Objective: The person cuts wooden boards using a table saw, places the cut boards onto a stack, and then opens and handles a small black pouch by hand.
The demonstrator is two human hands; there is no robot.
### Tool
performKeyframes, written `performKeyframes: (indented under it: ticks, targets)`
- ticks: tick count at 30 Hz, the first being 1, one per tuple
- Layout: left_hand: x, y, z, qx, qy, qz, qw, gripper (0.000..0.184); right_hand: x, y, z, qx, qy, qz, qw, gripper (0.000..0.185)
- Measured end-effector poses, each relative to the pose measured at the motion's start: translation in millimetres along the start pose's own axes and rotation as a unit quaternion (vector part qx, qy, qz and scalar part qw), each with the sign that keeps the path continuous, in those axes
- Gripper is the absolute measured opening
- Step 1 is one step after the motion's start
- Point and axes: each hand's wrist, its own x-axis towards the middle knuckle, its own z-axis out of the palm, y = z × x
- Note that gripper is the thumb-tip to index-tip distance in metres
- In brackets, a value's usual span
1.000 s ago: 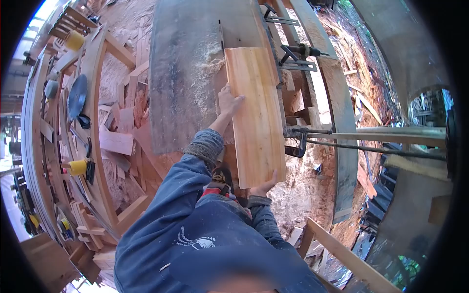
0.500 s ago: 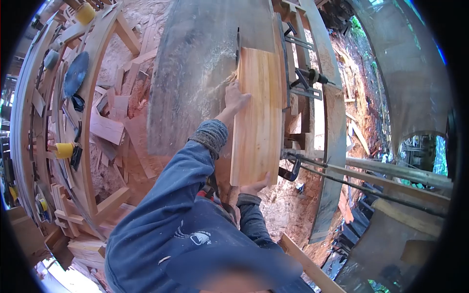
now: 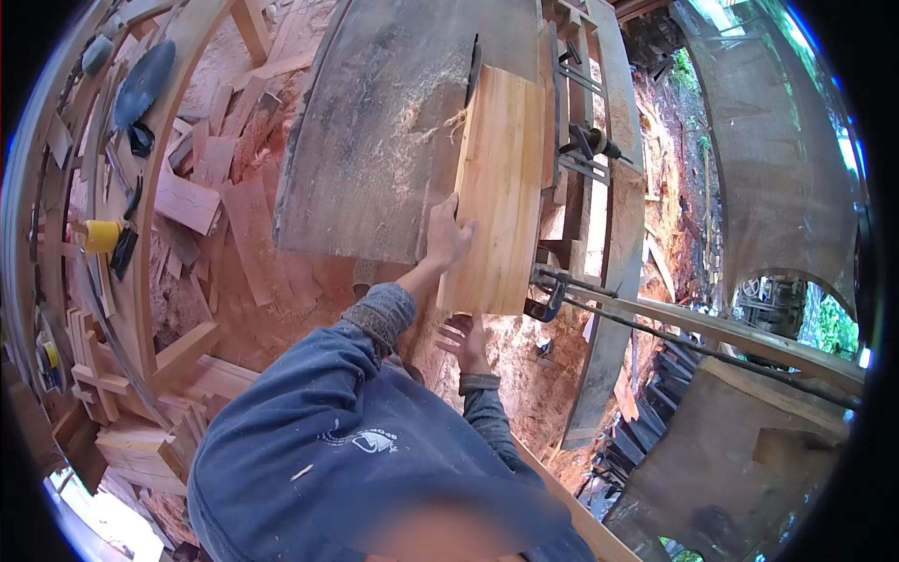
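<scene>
The plank [image 3: 501,197] lies flat on the grey surface [image 3: 365,140], with its long side pointing away from the body, and its near end reaches past the near edge of this surface. My left hand [image 3: 448,236] is on the left edge of the plank; this grip is half open, with the fingers against the edge and the thumb toward the top face, not closed around the wood. My right hand [image 3: 471,345] is at the near end of the plank, the grip open with fingers spread, holding nothing that I can see. If it touches the end, I cannot tell.

A thin dark blade [image 3: 474,73] stands upright just beside the far left corner of the plank, and sawdust [image 3: 412,117] is spread to the left of it. Along the right side there is a long guide [image 3: 561,122], and a clamp [image 3: 547,302] is near the right near corner. Well apart on the left, a round saw blade [image 3: 145,84] is at a wooden frame [image 3: 173,140].
</scene>
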Motion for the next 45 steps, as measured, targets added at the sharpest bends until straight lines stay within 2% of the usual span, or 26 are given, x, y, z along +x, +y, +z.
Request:
performKeyframes:
  ticks: [5, 8, 14, 18, 21, 22, 23, 25, 28, 30, 31, 32, 35, 38, 39, 41, 42, 45]
  targets:
    - [-11, 12, -12, -0.034, -0.025, -0.025, 0.999, 0.073, 7, -30, 13, -0.063, -0.028, 0.015, 0.997, 0.082]
    - [-4, 19, -13, -0.059, -0.041, -0.076, 0.995, 0.071, 13, -50, 18, -0.087, -0.019, 0.022, 0.996, 0.082]
    - [32, 4, 13, -0.027, 0.021, -0.039, 0.999, 0.054, 36, -75, 24, -0.068, -0.017, 0.021, 0.997, 0.078]
    - [66, 9, 14, -0.027, 0.013, -0.019, 0.999, 0.05, 59, -102, 38, -0.061, -0.028, 0.002, 0.998, 0.076]
    - [95, 9, 20, -0.027, 0.006, -0.024, 0.999, 0.049, 71, -128, 52, -0.073, -0.056, 0.007, 0.996, 0.078]
    - [106, 12, 19, -0.023, 0.0, -0.028, 0.999, 0.048, 72, -136, 57, -0.133, -0.058, 0.001, 0.989, 0.092]
    - [116, 15, 18, -0.02, -0.007, -0.03, 0.999, 0.048, 72, -145, 61, -0.199, -0.047, 0.022, 0.979, 0.097]
    - [131, 18, 20, -0.026, -0.002, -0.04, 0.999, 0.047, 57, -166, 76, -0.329, -0.023, 0.069, 0.942, 0.106]
    - [125, 16, 21, -0.029, -0.017, -0.051, 0.998, 0.047, 64, -190, 65, -0.414, -0.018, 0.134, 0.9, 0.103]
    - [131, 12, 18, -0.021, -0.02, -0.04, 0.999, 0.049, 59, -197, 61, -0.519, 0.006, 0.074, 0.852, 0.086]
    - [131, 10, 20, -0.016, -0.021, -0.032, 0.999, 0.05, 37, -205, 73, -0.638, 0.02, -0.018, 0.769, 0.072]
    - [129, 9, 21, -0.011, -0.023, -0.023, 0.999, 0.052, 15, -213, 85, -0.744, 0.061, -0.101, 0.658, 0.058]
    - [129, 9, 22, -0.007, -0.031, -0.04, 0.999, 0.058, -3, -208, 98, -0.797, 0.174, -0.279, 0.507, 0.046]
    - [136, 10, 14, -0.006, -0.087, -0.079, 0.993, 0.052, -2, -224, 99, -0.774, 0.18, -0.315, 0.519, 0.049]
    - [132, 9, 15, -0.003, -0.078, -0.075, 0.994, 0.051, -2, -226, 96, -0.768, 0.178, -0.317, 0.527, 0.052]
    - [133, 10, 16, 0.002, -0.054, -0.059, 0.997, 0.049, 1, -231, 90, -0.759, 0.154, -0.365, 0.517, 0.063]
    - [131, 11, 16, -0.001, -0.071, -0.066, 0.995, 0.054, 0, -232, 86, -0.753, 0.143, -0.39, 0.511, 0.07]
    - [135, 6, 20, -0.015, -0.096, -0.077, 0.992, 0.066, -1, -233, 87, -0.805, 0.114, -0.416, 0.407, 0.095]
